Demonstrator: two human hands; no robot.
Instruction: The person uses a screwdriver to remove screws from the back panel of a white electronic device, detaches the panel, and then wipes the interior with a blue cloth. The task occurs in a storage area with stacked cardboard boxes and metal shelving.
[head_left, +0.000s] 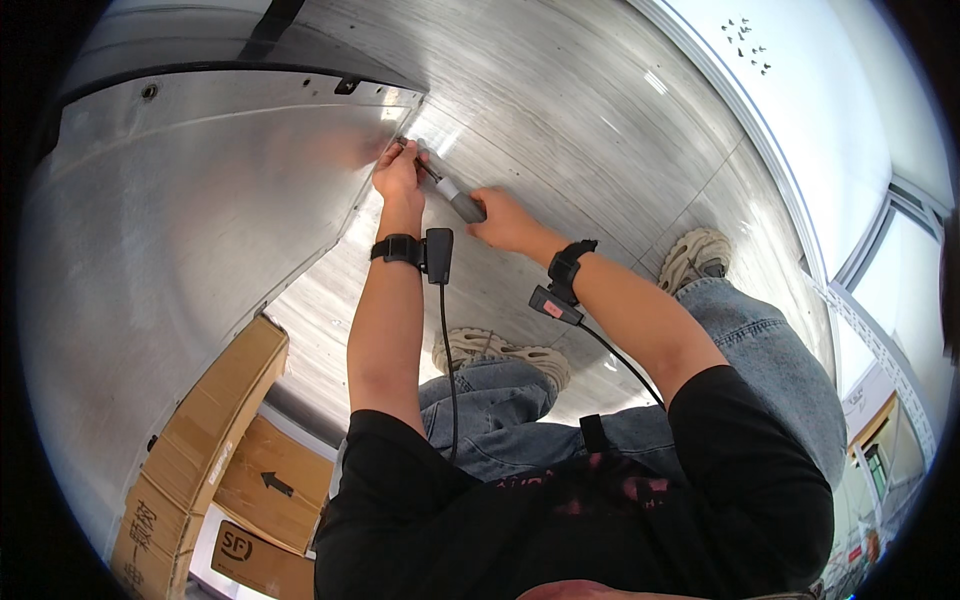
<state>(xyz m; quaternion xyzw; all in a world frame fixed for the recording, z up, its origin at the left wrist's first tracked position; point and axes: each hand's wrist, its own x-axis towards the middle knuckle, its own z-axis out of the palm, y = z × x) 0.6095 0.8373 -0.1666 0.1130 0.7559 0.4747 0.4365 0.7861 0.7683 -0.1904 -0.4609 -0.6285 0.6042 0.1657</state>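
The grey-handled screwdriver (452, 192) points at the corner of the curved metal panel (200, 210). The right hand (505, 222) wraps its handle; the left hand (398, 170) pinches the tip there. If the tip slips (smooth metal), it may jab those fingers. Below the panel stand cardboard boxes (215, 450), closed, contents unseen.
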